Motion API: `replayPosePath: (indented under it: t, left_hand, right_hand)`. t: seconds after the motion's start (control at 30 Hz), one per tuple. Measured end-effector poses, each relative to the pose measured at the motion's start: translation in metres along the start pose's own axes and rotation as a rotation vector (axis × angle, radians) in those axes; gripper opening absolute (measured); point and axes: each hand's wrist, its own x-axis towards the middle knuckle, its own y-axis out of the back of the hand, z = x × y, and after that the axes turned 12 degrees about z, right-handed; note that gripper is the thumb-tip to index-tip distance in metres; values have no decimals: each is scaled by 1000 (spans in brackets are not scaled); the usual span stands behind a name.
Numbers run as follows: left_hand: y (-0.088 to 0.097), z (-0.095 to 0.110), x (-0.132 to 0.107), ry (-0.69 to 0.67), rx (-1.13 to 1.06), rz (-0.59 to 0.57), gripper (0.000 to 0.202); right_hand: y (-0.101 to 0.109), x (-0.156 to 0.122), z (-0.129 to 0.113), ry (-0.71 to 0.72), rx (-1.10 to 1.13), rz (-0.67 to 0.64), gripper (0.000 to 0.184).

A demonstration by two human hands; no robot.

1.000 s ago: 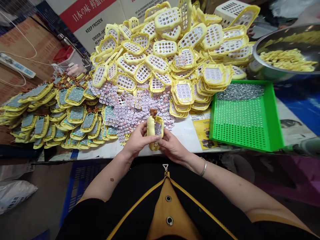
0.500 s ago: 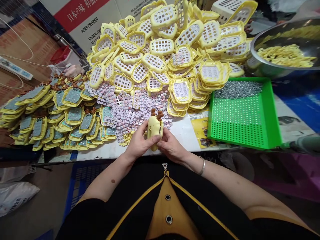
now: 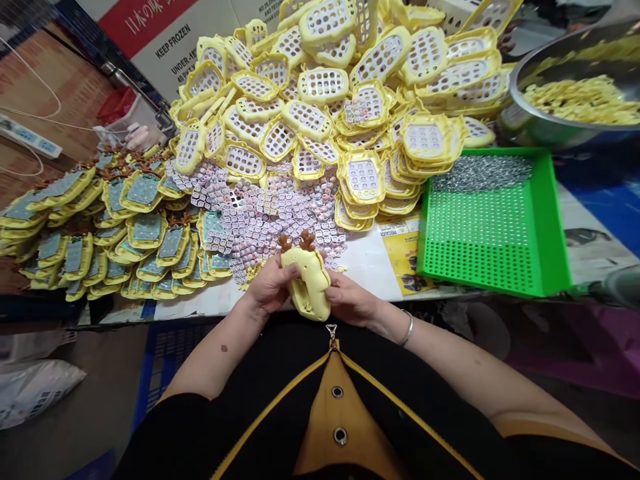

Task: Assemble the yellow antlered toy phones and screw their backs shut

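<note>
Both hands grip one yellow toy phone shell [image 3: 310, 285] with brown antlers at its top, held back-side up at the table's near edge. My left hand [image 3: 267, 287] closes on its left side and my right hand [image 3: 350, 301] closes on its right side. Just beyond lies a spread of purple-and-white keypad sheets [image 3: 270, 217].
A large heap of yellow perforated front shells [image 3: 340, 100] fills the back. Finished yellow pieces with grey boards [image 3: 100, 227] lie at left. A green perforated tray [image 3: 493, 230] with small metal parts stands at right, a metal bowl [image 3: 575, 100] of yellow bits behind it. Another person's hand [image 3: 143, 138] is far left.
The shell has been turned over from edge-on to back-up and drawn closer to my body; both hands dropped slightly toward the table edge.
</note>
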Motion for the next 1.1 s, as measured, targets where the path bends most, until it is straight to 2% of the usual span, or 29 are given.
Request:
replayPosePath:
  t: [0.07,0.17,0.27,0.4,0.57,0.73,0.93,1.1]
  left_hand:
    - [-2,0,-1,8,-38,50,57]
    - [-7,1,-4,-26,-67,134,52]
    - [-11,2,-6,17,-58,113,56]
    - [-14,3,-6,14,-45,118,53]
    - [-16,1,-6,-21,-31,215,48]
    - [-14,4,-7,25,-13,85,60]
    - [-12,4,-7,-71,-35,61,63]
    - [-18,0,-8,-45,-16,71,62]
  right_hand:
    - [1,-2,-3,85,-165,33,66]
    - [-2,-5,-11,404,-567,226,67]
    - [-7,-8,-18,604,-833,361,57]
    - [-11,-11,-20,643,-917,291,39]
    - [-11,-13,-19,713,-1006,315,36]
    - [-14,-18,-28,822,-1091,270,25]
    - [-18,-21,-36,907,-1013,269,35]
    - [-19,-22,-31,1015,-1219,387,37]
